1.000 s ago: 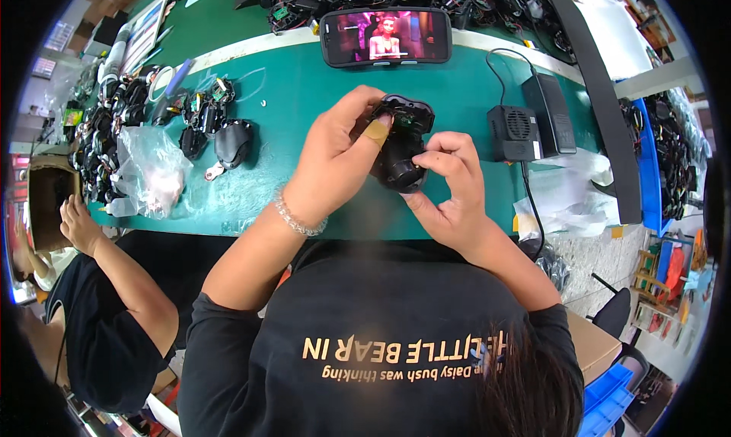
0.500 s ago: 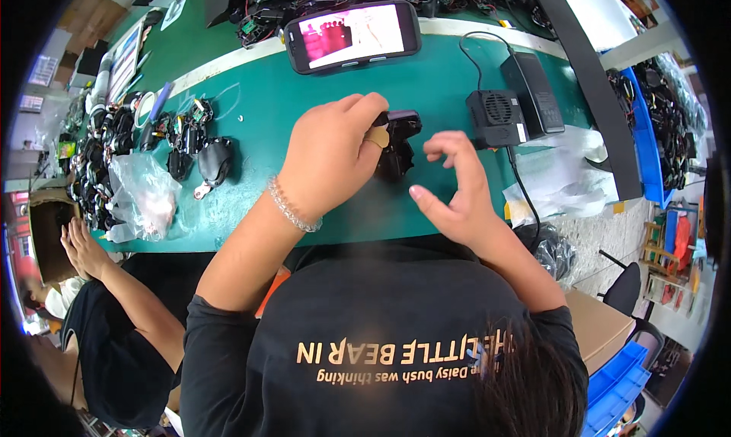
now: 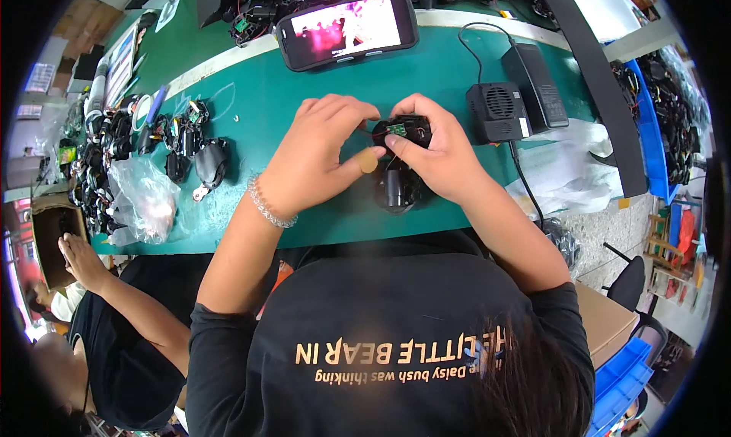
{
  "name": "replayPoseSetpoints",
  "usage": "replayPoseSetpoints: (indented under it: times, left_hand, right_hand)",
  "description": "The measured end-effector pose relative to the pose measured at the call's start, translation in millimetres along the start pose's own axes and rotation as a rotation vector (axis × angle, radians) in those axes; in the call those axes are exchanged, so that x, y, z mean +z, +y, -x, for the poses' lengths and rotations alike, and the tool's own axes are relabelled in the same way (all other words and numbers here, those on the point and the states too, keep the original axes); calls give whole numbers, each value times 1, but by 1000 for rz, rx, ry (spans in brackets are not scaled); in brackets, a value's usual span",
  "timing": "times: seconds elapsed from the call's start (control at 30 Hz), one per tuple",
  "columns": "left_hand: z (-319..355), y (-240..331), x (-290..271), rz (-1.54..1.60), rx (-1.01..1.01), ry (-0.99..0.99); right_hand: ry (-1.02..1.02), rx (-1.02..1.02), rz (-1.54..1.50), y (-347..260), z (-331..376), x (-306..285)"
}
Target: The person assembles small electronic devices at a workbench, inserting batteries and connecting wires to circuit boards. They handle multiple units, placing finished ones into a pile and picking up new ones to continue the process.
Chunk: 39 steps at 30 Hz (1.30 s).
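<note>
My right hand [image 3: 442, 144] grips an open black device housing [image 3: 415, 130], thumb on its near face. A small green circuit board [image 3: 397, 130] and thin wires show inside it. Just below hangs or lies a rounded dark part [image 3: 397, 189], over the table's near side; whether wires join the two I cannot make out. At the housing's left side is my left hand [image 3: 324, 151], thumb and forefinger apart, a tan cover on the thumb and a clear beaded bracelet at the wrist. Its fingertips are close to the housing; any contact is unclear.
A phone [image 3: 350, 32] with a lit screen stands at the back of the green table [image 3: 304, 87]. On the right are a black speaker-like box [image 3: 496, 110] and a power adapter [image 3: 535, 87]. Black parts [image 3: 211, 163] and a plastic bag [image 3: 145, 197] lie left, near another person's hand [image 3: 82, 262].
My right hand has closed on the black housing, which now shows its circuit board. My left hand has drawn back leftward and spread its thumb and forefinger.
</note>
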<state>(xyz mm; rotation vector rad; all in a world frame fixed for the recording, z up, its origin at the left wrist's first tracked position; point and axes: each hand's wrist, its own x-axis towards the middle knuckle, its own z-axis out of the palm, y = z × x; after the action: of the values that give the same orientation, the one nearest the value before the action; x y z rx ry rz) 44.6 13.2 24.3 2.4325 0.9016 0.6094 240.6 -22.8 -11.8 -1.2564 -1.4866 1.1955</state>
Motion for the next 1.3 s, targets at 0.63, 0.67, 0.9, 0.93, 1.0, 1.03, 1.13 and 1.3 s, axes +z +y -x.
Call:
replayPoseSetpoints:
  times: [0.63, 0.67, 0.9, 0.93, 1.0, 1.03, 1.13, 1.3]
  left_hand:
    - [32, -23, 26, 24, -188, 104]
    - [32, -22, 25, 37, -184, 65]
    - [37, -22, 27, 297, -228, 1]
    - [38, -21, 27, 378, -263, 18]
    - [37, -18, 27, 463, -271, 53]
    - [38, -17, 28, 504, -277, 70]
    - [38, -10, 33, 616, -286, 118]
    - [31, -12, 53, 794, -253, 316]
  right_hand:
    - [41, -129, 626, -11, 2, -7]
    - [37, -165, 629, -9, 2, -8]
    - [70, -587, 595, -11, 1, -4]
    - [67, -600, 602, -12, 0, -4]
    - [59, -624, 617, -13, -3, -4]
    - [52, -605, 618, -13, -4, -4]
    - [26, -545, 595, -10, -6, -5]
    - [4, -501, 539, -6, -7, -5]
